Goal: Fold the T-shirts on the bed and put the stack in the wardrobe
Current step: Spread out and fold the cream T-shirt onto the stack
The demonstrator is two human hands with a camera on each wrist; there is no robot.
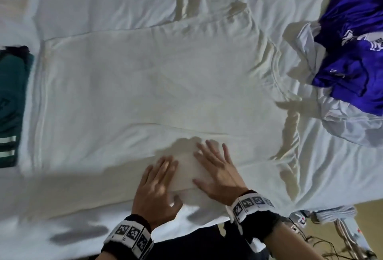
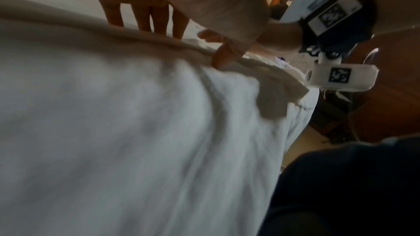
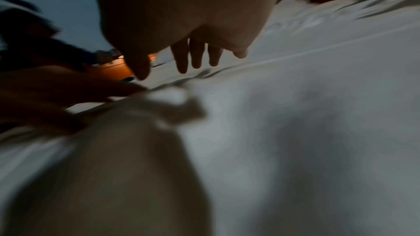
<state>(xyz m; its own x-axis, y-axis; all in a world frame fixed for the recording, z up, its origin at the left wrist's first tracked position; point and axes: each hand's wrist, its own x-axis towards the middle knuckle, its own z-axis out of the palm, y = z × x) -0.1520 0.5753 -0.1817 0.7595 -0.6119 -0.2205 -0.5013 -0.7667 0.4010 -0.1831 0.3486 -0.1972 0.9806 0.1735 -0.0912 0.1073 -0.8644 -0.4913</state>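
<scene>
A white T-shirt [image 1: 149,85] lies spread flat across the bed, its neck toward the right and its hem toward the left. Its near long edge is folded inward. My left hand [image 1: 159,185] and right hand [image 1: 215,168] lie side by side on that folded near part, fingers straight and spread, palms down on the cloth. In the left wrist view the left hand's fingers [image 2: 145,19] rest on the cream fabric. In the right wrist view the right hand's fingers [image 3: 195,55] reach straight over the white shirt [image 3: 295,114]. Neither hand holds anything.
A crumpled blue and white garment pile [image 1: 352,56] lies at the right of the bed. A folded dark green shirt [image 1: 12,102] with pale stripes sits at the left edge. The bed's near edge [image 1: 186,224] runs just behind my wrists; cables and floor show at bottom right.
</scene>
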